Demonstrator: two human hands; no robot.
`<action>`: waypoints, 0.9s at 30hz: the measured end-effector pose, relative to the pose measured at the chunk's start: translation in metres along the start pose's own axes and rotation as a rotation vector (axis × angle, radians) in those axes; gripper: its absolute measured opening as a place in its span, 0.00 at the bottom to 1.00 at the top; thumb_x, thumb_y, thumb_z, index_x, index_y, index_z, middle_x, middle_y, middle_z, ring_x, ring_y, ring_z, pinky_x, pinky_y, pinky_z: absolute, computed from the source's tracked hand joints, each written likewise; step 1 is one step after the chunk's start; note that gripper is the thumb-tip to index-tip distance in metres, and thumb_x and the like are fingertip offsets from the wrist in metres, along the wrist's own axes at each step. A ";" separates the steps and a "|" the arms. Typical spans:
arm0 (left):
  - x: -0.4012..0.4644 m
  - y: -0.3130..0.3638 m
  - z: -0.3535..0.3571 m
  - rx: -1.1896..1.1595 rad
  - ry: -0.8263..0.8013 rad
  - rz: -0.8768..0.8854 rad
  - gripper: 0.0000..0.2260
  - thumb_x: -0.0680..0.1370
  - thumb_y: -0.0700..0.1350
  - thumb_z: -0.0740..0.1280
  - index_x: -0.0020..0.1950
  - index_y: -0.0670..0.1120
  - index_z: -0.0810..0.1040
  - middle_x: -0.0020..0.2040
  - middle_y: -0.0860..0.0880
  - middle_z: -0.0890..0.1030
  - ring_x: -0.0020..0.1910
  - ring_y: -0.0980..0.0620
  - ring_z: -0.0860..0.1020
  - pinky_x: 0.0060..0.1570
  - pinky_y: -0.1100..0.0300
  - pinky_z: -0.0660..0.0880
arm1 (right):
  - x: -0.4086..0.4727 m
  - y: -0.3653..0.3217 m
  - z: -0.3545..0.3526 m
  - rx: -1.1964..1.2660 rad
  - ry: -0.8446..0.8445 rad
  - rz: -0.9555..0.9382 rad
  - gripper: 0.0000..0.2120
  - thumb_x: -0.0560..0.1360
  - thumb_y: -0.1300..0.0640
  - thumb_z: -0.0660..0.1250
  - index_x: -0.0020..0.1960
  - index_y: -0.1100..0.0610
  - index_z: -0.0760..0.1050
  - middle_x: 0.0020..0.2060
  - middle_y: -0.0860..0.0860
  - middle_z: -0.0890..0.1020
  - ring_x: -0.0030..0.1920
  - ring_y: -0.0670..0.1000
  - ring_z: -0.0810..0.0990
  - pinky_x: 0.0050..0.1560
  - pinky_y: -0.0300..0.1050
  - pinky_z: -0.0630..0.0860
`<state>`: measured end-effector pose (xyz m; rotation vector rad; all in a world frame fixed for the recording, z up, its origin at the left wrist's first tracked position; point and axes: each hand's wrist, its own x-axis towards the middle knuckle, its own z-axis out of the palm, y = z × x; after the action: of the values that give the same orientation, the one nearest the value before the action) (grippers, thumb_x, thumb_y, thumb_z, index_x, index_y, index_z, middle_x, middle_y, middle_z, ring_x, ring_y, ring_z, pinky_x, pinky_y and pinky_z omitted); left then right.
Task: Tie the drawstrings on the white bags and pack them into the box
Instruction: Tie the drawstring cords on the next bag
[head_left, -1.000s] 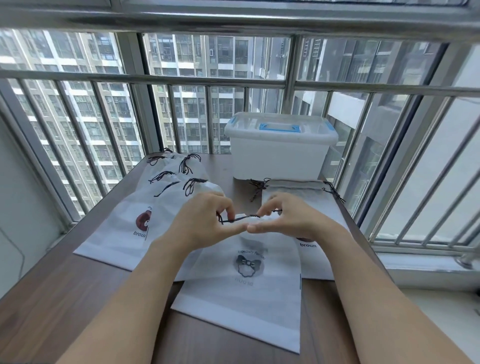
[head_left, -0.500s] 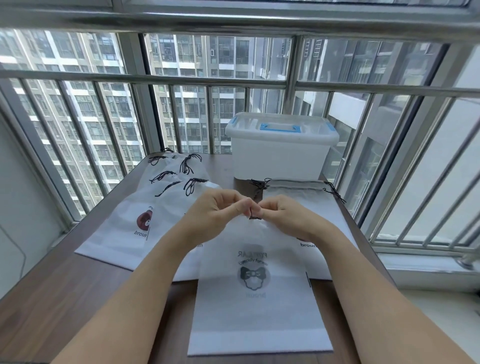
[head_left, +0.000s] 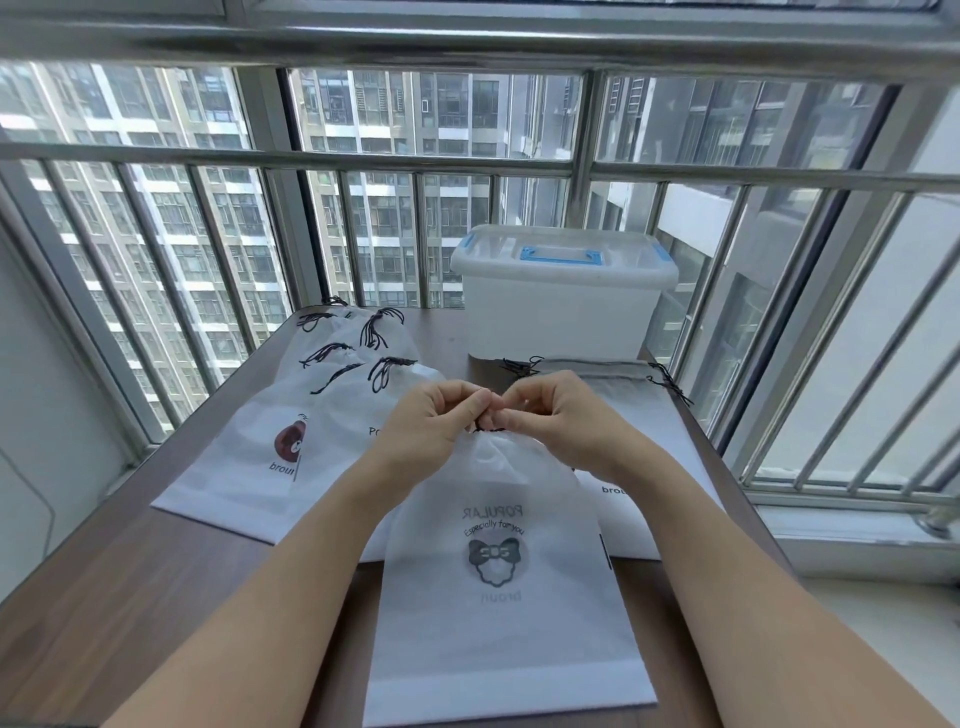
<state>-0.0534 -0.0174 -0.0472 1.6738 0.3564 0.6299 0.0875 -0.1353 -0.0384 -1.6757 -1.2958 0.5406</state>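
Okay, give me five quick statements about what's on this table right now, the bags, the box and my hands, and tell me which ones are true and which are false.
1. Both the left hand and the right hand pinch the black drawstring at the gathered top of the front bag. True.
2. The storage box stands open. False: its lid with the blue handle is on.
3. The front bag shows a bow print. True.
4. The pile of bags on the left lies inside the box. False: it lies on the table.
5. The box sits at the near edge. False: it stands at the far edge by the window bars.
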 end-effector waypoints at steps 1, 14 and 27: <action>0.000 0.000 0.001 0.002 0.009 0.003 0.09 0.82 0.41 0.65 0.47 0.41 0.83 0.34 0.53 0.80 0.36 0.59 0.78 0.41 0.71 0.73 | 0.000 -0.002 0.000 0.016 0.031 -0.024 0.03 0.76 0.57 0.73 0.46 0.55 0.83 0.27 0.52 0.77 0.28 0.47 0.65 0.31 0.42 0.62; -0.003 0.000 0.002 0.107 -0.097 0.016 0.13 0.84 0.42 0.62 0.44 0.45 0.83 0.35 0.57 0.79 0.38 0.59 0.73 0.43 0.71 0.69 | -0.009 -0.014 0.001 -0.093 0.174 -0.203 0.07 0.73 0.70 0.72 0.47 0.62 0.86 0.25 0.39 0.79 0.24 0.38 0.73 0.30 0.26 0.65; -0.006 0.005 0.002 0.123 -0.098 0.032 0.13 0.82 0.41 0.64 0.40 0.49 0.83 0.34 0.55 0.80 0.37 0.59 0.73 0.43 0.70 0.69 | 0.003 -0.002 -0.002 0.122 0.112 -0.044 0.03 0.76 0.56 0.73 0.50 0.53 0.84 0.33 0.65 0.79 0.30 0.62 0.75 0.34 0.49 0.72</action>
<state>-0.0571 -0.0234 -0.0433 1.8243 0.3036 0.5567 0.0891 -0.1336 -0.0349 -1.5514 -1.1924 0.4834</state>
